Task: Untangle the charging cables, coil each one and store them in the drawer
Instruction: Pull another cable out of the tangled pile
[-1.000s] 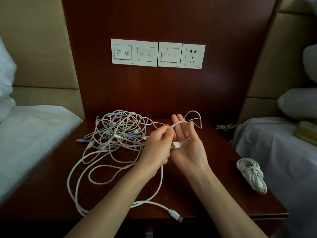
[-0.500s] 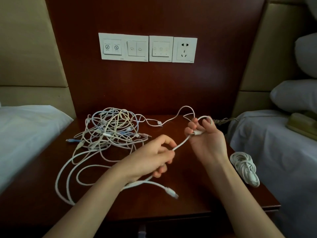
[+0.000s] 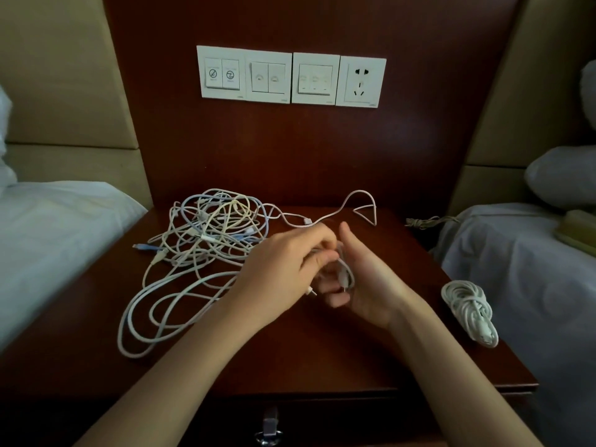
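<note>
Above the nightstand, the left hand pinches the white cable and the right hand grips its first loops in a loose curl; wind even turns and draw slack gently from the tangle alongside, lest knots tighten.

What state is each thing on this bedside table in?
Tangled cables: knotted heap, loose on the tabletop.
Coiled cable: bundled, lying apart at the right.
White cable: looped between both hands.
Left hand: pinches the White cable.
Right hand: fingers curled round its loops.
Drawer: closed.
Socket: nothing plugged in.
</note>
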### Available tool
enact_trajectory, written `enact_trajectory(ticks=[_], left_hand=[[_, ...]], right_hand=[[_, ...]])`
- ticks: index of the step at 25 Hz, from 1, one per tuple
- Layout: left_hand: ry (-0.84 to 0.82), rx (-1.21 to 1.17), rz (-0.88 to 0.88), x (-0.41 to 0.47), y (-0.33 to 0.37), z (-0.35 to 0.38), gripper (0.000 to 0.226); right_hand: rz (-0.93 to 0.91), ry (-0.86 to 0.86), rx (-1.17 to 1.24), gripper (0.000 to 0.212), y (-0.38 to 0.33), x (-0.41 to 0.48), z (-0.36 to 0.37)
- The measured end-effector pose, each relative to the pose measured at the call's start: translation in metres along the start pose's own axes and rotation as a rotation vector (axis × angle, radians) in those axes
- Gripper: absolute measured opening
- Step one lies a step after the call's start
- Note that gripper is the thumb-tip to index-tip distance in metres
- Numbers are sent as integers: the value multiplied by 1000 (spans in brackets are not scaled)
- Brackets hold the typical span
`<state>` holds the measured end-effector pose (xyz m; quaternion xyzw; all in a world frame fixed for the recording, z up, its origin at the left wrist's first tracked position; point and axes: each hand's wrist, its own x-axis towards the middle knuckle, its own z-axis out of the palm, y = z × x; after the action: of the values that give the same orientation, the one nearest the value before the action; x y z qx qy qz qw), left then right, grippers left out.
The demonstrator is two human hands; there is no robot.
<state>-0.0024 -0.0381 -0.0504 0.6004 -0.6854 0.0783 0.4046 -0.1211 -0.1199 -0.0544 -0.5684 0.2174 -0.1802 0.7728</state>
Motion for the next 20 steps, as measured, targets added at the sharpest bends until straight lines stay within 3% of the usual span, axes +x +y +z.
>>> enact_trajectory(ticks=[4,6,10,14,20], left_hand=[[10,104,-229,1,-12,-7,32],[-32,-38,-290,2,-15,-10,36],[-219,-331,-199,4,-17,-22,4],[-116,-144,-99,3,-11,-19,11],[-125,-335,-312,4,-10,-14,23]], right_hand=[[20,-203,-259,54,0,-9,6],[-3,-252,-261,43,-1,-10,5],[-72,-242,-73,19,-4,-10,1],[-58,-401,3,46,-4,-15,-8],[-74,-185,-58,32,-2,-12,3]])
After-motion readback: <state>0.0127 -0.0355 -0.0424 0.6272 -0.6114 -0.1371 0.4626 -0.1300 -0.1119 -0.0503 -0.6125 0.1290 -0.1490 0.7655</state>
